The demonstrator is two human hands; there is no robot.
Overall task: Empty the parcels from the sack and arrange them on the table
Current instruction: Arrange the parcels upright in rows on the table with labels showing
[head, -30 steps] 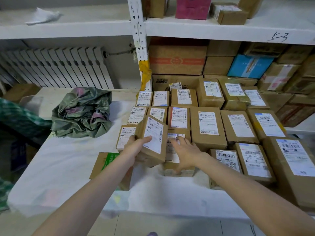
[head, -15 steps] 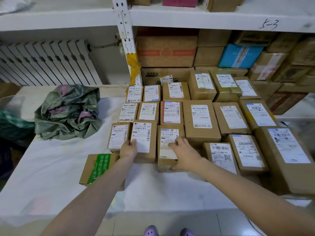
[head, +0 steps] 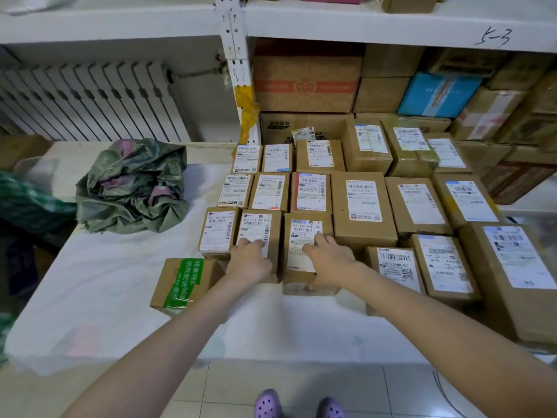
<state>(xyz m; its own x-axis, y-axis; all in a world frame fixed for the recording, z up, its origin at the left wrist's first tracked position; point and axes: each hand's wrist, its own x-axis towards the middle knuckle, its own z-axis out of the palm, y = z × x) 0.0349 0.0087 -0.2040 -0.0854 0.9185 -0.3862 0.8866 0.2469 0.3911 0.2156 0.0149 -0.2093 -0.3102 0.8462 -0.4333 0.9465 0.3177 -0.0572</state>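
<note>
Left hand: my left hand [head: 248, 262] lies on the near end of the second parcel [head: 259, 226] in the front row. The fingers are laid flat on its label and not closed round it. The thumb I cannot see.
Right hand: my right hand [head: 328, 257] grasps the third parcel [head: 304, 233], with the fingers spread on the label and the thumb down the front face.
Edges: these two parcels stand side by side with only a thin dark gap between them. The second one is against the first parcel [head: 218, 233] on its left. The third one is close against a bigger box [head: 363, 203] on its right, and its front end comes nearer to me than the second one's.
Parcels: the others lie label-up in tight rows [head: 419, 203] that fill the right part of the table up to the shelf.
Open room: the white cover shows bare on the left, between the sack, the front edge and a green-taped box [head: 184, 283]. This box stands alone, near my left forearm.
Sack: the green sack [head: 132, 185] lies crumpled at the back left of the table, well apart from the rows.
Surface: the table [head: 90, 282] has a white, a little wrinkled cover.
Room: a white radiator [head: 90, 101] is behind the sack, a white shelf [head: 361, 28] is above, and stacked cartons [head: 307, 82] are under it. Below me are floor tiles [head: 301, 384] and purple shoes [head: 268, 404].
</note>
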